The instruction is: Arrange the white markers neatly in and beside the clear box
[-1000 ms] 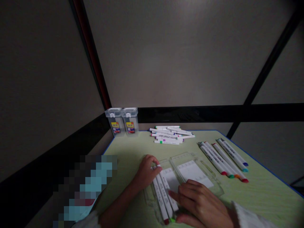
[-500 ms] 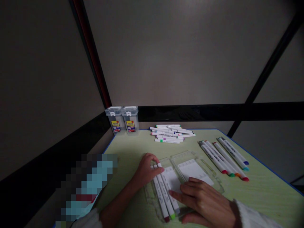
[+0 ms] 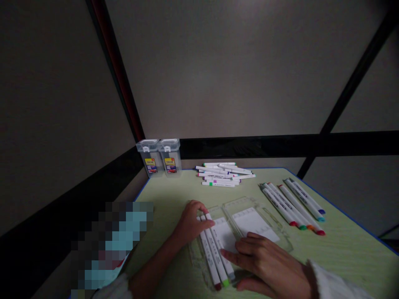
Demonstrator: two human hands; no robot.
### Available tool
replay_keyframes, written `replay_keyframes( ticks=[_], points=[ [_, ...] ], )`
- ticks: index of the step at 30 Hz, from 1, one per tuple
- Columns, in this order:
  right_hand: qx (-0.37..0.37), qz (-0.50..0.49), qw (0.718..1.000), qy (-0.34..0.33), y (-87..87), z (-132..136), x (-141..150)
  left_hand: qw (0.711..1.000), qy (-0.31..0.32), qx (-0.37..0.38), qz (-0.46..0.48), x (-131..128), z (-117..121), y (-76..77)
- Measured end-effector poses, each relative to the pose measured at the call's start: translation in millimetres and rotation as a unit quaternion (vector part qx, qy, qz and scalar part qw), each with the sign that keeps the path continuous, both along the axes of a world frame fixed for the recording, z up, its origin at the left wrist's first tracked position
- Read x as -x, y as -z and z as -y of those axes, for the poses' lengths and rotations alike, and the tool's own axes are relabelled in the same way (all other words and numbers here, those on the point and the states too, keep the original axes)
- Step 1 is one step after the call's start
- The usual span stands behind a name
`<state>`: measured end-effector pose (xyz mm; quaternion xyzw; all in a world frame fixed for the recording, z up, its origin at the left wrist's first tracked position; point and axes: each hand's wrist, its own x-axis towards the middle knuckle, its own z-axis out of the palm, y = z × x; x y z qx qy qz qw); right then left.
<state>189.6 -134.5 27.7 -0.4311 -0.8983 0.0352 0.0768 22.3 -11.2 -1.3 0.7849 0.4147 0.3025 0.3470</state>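
A clear plastic case [image 3: 198, 259] lies unfolded on the table, white inserts in both halves. Three white markers [image 3: 215, 253] rest side by side in its left half, with dark red, bright green and grey near ends. My left hand [image 3: 190, 222] is closed round their far ends, thumb across the top and fingers curled behind. My right hand [image 3: 262, 259] hovers low over the case's near side, index finger stretched out with its tip touching the rightmost marker. Its thumb is apart and it holds nothing.
Two lidded clear boxes [image 3: 170, 160] stand at the back left corner. A loose pile of markers [image 3: 222, 174] lies at the back. More markers [image 3: 293, 207] lie in groups on the right. Walls enclose the table [image 3: 174, 191]; a pixelated patch covers the lower left.
Both hands hold nearly the same pose over the markers and case. The whole view has shifted very slightly; no object has visibly moved on the table.
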Motion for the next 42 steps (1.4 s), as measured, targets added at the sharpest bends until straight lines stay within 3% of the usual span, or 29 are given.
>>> replay_keyframes(
  ticks=[23,42],
  points=[
    [0.04,0.035,0.999,0.0,-1.2,0,4,1.0,0.006,-0.001,-0.001,-1,-1,3.7],
    [0.013,0.028,0.999,0.005,5.6,1,1,1.0,-0.016,-0.007,0.015,1,-4,-0.8]
  ],
)
